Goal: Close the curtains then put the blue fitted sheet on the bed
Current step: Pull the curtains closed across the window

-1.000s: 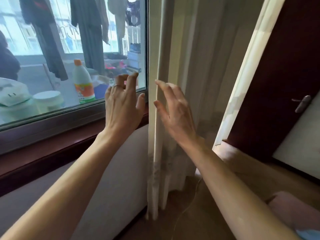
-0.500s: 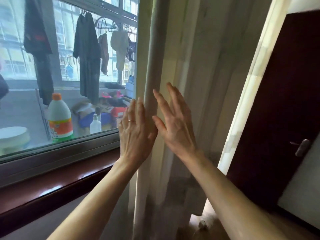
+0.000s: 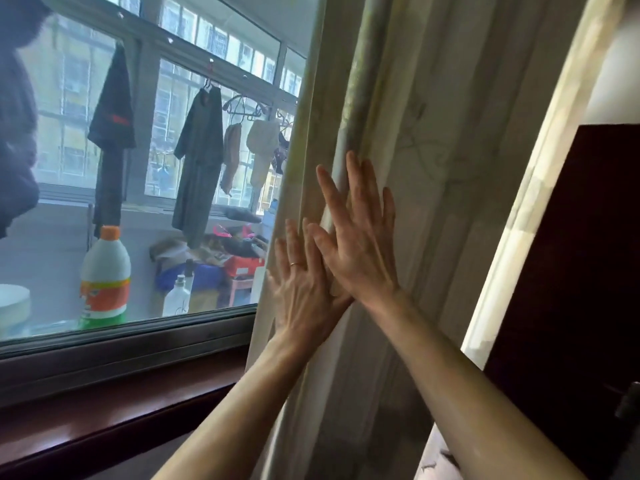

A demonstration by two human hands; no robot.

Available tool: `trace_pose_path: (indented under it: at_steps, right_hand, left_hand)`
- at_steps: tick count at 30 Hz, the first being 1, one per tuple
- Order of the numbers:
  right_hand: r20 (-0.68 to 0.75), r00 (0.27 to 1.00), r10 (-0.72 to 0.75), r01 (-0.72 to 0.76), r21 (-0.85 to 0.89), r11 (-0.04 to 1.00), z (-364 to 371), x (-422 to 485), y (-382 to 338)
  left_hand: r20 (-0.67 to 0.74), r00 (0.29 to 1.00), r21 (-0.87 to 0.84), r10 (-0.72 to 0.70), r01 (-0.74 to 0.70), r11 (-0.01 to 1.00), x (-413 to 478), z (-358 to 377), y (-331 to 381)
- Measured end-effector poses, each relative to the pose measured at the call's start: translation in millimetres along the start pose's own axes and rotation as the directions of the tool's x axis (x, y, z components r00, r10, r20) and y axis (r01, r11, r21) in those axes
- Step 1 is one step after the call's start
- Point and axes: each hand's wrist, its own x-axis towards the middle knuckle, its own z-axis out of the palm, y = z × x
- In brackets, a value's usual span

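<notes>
Against bunched curtain (image 3: 436, 161), left hand (image 3: 304, 294), right hand (image 3: 362, 252) flat

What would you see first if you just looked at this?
Two flat hands, the left hand with the right hand crossing over it, spread on the bunched pale curtain in the middle. Left of them, behind the window, dark clothes hang and a white bottle with an orange cap stands.

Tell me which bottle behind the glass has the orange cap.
The large white bottle with the orange-and-green label; the smaller bottle to its right has a pale cap.
</notes>
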Motion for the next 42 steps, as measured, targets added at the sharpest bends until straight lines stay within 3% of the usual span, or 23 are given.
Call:
trace_pose_path:
  at_steps: [4,12,15,21,25,30,33,39,42]
  right_hand:
    - [0.016,1.000,-0.021,0.022,-0.046,0.999,2.3,11.9,25.3]
    - [0.040,0.991,-0.130,0.134,-0.142,0.981,6.9,33.0,47.8]
    - [0.054,0.977,-0.205,0.212,-0.190,0.959,11.4,42.8,50.2]
    - [0.073,0.945,-0.319,0.327,-0.232,0.916,19.6,58.5,57.1]
    - [0.109,0.927,-0.358,0.374,-0.267,0.888,22.2,58.4,72.8]
    - [0.102,0.950,-0.295,0.312,-0.279,0.908,27.3,59.7,85.7]
    - [0.094,0.967,-0.238,0.255,-0.264,0.930,32.3,58.2,89.4]
    - [0.048,0.986,-0.159,0.165,-0.209,0.964,42.0,63.5,85.6]
    - [0.023,0.996,-0.084,0.086,-0.136,0.987,46.9,69.1,82.6]
  left_hand:
    - [0.011,0.997,0.048,-0.077,0.077,0.996,16.5,15.5,15.0]
    - [-0.053,0.988,-0.022,-0.142,0.141,0.990,46.3,31.1,22.5]
    - [-0.071,0.990,-0.030,-0.119,0.117,0.993,55.2,33.9,20.3]
    - [-0.135,0.987,-0.302,-0.087,0.042,0.952,60.9,35.9,24.1]
    - [-0.117,0.991,-0.296,-0.063,0.025,0.955,64.6,42.8,23.2]
    - [-0.048,0.984,-0.224,-0.170,0.156,0.962,70.0,57.2,24.3]
    - [-0.008,0.988,-0.268,-0.153,0.146,0.952,75.7,60.0,21.9]
    - [-0.056,0.997,-0.273,-0.057,0.039,0.961,87.6,55.3,28.3]
    - [-0.001,0.999,-0.210,-0.054,0.052,0.976,83.9,53.1,38.9]
